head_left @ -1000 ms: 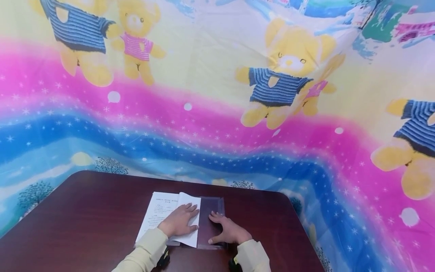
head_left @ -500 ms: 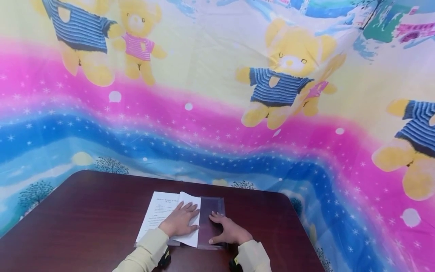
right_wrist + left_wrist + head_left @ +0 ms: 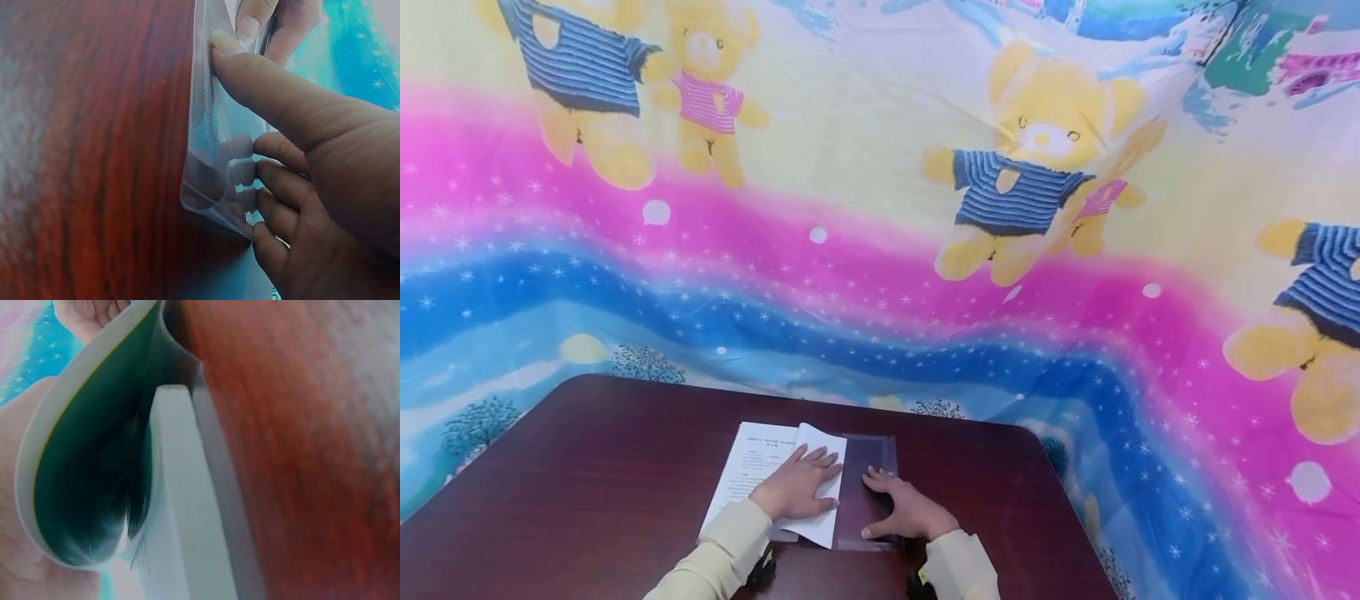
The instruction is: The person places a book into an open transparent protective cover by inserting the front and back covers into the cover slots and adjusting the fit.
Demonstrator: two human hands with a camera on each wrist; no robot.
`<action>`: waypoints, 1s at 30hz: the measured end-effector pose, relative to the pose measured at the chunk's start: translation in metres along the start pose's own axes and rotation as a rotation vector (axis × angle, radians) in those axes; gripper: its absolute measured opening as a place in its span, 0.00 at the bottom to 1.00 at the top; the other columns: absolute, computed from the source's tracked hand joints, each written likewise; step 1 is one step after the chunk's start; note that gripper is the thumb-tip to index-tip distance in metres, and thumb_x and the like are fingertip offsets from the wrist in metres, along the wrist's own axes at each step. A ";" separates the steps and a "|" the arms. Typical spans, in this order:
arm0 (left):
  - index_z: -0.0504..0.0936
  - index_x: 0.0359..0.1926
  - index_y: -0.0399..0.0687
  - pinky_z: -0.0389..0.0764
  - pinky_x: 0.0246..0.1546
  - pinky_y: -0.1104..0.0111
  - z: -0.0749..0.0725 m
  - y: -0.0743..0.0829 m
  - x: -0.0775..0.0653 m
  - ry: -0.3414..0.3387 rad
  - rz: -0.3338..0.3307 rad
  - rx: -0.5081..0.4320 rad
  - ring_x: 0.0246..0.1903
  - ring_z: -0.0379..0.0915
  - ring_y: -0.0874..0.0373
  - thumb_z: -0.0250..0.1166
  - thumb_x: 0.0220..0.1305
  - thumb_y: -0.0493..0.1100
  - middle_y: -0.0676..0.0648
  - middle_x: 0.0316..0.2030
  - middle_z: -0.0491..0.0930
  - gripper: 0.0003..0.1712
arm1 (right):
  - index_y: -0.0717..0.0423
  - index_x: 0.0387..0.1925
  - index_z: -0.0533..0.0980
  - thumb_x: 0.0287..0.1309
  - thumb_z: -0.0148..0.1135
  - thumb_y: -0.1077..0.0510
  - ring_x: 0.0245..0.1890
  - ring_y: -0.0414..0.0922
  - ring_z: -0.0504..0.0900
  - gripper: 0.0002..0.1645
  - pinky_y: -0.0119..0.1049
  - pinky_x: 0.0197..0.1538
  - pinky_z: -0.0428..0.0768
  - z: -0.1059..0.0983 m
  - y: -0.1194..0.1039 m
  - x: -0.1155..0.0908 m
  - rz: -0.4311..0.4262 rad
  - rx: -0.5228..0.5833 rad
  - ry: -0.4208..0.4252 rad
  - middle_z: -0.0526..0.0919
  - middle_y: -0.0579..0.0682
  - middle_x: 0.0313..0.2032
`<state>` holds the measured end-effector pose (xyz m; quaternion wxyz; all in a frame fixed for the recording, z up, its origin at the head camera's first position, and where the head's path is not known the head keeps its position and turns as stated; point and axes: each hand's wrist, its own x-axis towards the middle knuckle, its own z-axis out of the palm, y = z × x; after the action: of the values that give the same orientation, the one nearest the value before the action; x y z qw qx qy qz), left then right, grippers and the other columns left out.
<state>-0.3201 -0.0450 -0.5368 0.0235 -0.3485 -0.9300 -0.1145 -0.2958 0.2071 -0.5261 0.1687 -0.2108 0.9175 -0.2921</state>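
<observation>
A thick book with a printed white page [image 3: 752, 458] uppermost lies on the table. Its white flap [image 3: 820, 533] is bent over to the right, and my left hand [image 3: 797, 487] presses on it with fingers spread. In the left wrist view the bent cover [image 3: 94, 475] curls in a loop, green inside, beside the book's thick page block [image 3: 187, 500]. A clear plastic book cover [image 3: 853, 458] reaches out to the right from beneath the flap. My right hand [image 3: 910, 508] rests on that plastic, thumb and fingertips spread, its fingers mirrored in the film in the right wrist view.
The dark red-brown table [image 3: 587, 475] has rounded far corners. Behind it hangs a printed cloth backdrop [image 3: 850, 317] with teddy bears and snowflakes. Dark wrist-worn devices show under both cream sleeves [image 3: 730, 542].
Both hands keep their places. The flap's free edge has turned very slightly, its near corner shifting a little left.
</observation>
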 end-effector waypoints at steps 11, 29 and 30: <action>0.79 0.65 0.44 0.58 0.74 0.46 -0.001 0.000 -0.001 0.016 0.009 0.040 0.73 0.61 0.41 0.65 0.64 0.57 0.42 0.69 0.73 0.33 | 0.54 0.76 0.64 0.55 0.77 0.50 0.79 0.63 0.50 0.50 0.67 0.71 0.62 -0.001 -0.001 -0.001 -0.003 0.004 0.002 0.56 0.55 0.79; 0.77 0.67 0.42 0.52 0.76 0.43 0.004 -0.002 0.002 0.024 -0.044 -0.013 0.74 0.56 0.36 0.65 0.61 0.67 0.33 0.72 0.65 0.44 | 0.53 0.76 0.64 0.55 0.78 0.49 0.79 0.63 0.50 0.51 0.68 0.71 0.61 0.000 -0.001 -0.001 0.004 -0.010 0.006 0.56 0.55 0.79; 0.76 0.68 0.43 0.51 0.76 0.43 0.003 -0.002 0.002 0.020 -0.055 -0.015 0.74 0.55 0.36 0.65 0.58 0.70 0.33 0.73 0.64 0.47 | 0.53 0.76 0.64 0.55 0.78 0.49 0.79 0.63 0.50 0.51 0.68 0.71 0.61 0.000 -0.001 -0.001 0.005 -0.014 0.006 0.56 0.55 0.79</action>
<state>-0.3227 -0.0444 -0.5399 0.0270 -0.3217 -0.9381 -0.1257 -0.2950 0.2070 -0.5255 0.1651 -0.2090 0.9205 -0.2860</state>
